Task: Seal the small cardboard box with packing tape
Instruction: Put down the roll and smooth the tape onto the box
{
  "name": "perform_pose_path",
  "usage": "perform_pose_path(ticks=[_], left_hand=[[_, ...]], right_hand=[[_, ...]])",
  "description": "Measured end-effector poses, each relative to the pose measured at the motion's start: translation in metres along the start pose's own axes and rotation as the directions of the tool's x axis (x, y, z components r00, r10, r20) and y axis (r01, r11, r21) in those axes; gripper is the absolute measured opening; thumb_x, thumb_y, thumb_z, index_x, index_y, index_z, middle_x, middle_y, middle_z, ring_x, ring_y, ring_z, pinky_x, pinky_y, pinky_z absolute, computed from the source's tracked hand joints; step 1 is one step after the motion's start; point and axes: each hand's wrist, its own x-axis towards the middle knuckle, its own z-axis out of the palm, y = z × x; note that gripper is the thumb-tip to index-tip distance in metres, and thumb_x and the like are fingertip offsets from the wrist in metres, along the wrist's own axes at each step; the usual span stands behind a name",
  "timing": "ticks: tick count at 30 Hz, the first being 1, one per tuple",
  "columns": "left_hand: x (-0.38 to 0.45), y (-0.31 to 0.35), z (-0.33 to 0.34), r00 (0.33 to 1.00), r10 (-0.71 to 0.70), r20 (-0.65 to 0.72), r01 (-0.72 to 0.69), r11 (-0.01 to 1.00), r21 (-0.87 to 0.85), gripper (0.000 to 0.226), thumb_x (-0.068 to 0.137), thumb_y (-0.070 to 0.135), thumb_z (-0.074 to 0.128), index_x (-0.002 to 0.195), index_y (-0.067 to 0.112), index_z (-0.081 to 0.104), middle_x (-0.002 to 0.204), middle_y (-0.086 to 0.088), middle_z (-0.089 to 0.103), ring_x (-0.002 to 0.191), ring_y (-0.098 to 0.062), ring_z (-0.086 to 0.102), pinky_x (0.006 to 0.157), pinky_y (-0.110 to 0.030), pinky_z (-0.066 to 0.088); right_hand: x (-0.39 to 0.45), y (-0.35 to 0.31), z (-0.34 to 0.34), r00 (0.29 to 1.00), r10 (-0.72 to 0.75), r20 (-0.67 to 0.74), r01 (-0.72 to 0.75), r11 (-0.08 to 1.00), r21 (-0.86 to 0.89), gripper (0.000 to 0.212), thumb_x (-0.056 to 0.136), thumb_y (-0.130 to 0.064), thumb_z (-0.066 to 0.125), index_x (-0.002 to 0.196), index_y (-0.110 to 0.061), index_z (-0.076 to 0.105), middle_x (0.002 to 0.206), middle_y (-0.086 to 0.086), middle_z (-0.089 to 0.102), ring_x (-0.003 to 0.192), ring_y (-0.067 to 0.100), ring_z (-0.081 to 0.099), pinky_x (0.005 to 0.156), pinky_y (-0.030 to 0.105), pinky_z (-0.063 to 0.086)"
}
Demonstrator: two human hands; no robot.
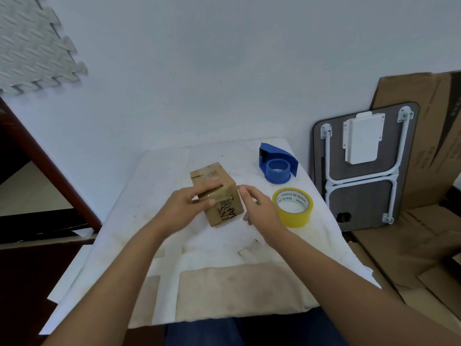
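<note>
The small cardboard box (225,208) with black lettering stands in the middle of the white cloth-covered table (154,221), its top flaps shut and a glossy strip of tape across the top. My left hand (189,206) lies on the box's top and near-left side, fingers pressed flat on the tape. My right hand (259,208) sits just right of the box, fingers loosely curled, with something small and green at the fingertips. A yellow roll of packing tape (293,208) lies flat right beside that hand. A blue tape dispenser (277,166) stands behind the roll.
A folded lap table with white legs (361,166) leans against the wall to the right, with flattened cardboard sheets (424,221) behind and beneath it. A dark wooden frame (50,171) slants at the left. A grey foam mat (32,46) hangs at the upper left.
</note>
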Motion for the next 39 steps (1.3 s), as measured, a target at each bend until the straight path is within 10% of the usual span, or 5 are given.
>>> perform_pose_path(ticks=[11,18,25,39], left_hand=[[0.014,0.03,-0.008,0.999,-0.029,0.016,0.032,0.979,-0.203,0.028,0.1,0.036,0.052,0.125,0.04,0.063,0.121,0.009,0.069,0.112,-0.011,0.064,0.096,-0.03,0.05],[0.025,0.047,0.006,0.981,-0.006,-0.194,-0.008,0.997,-0.073,0.025,0.098,0.042,0.053,0.113,0.033,0.071,0.103,0.012,0.074,0.095,0.0,0.066,0.076,-0.014,0.047],[0.026,0.05,0.002,1.0,0.02,0.024,-0.017,0.995,-0.095,0.026,0.1,0.042,0.049,0.111,0.036,0.071,0.103,0.013,0.075,0.098,-0.004,0.069,0.083,-0.022,0.051],[0.043,0.05,0.005,0.999,-0.032,0.043,0.037,0.99,-0.136,0.036,0.102,0.044,0.041,0.106,0.029,0.073,0.102,0.001,0.075,0.098,-0.017,0.069,0.085,-0.034,0.052]], right_hand=[[0.004,-0.025,-0.009,0.994,-0.039,0.1,0.024,0.989,0.146,0.025,0.097,-0.046,0.045,0.114,-0.052,0.062,0.114,0.013,0.062,0.054,0.007,0.054,0.05,0.018,0.044],[0.01,-0.038,-0.012,0.997,-0.034,0.064,0.028,0.995,0.094,0.031,0.097,-0.049,0.044,0.11,-0.035,0.068,0.096,0.0,0.063,0.063,0.01,0.053,0.05,0.018,0.042],[0.034,-0.079,-0.028,0.987,0.032,0.16,-0.009,0.99,-0.139,0.045,0.083,-0.062,0.058,0.083,-0.018,0.063,0.067,-0.006,0.052,0.06,0.014,0.046,0.058,0.026,0.038],[0.028,-0.075,-0.034,0.967,-0.033,0.251,0.12,0.932,-0.341,0.043,0.091,-0.05,0.056,0.117,-0.016,0.061,0.107,0.0,0.067,0.099,0.017,0.062,0.079,0.027,0.047]])
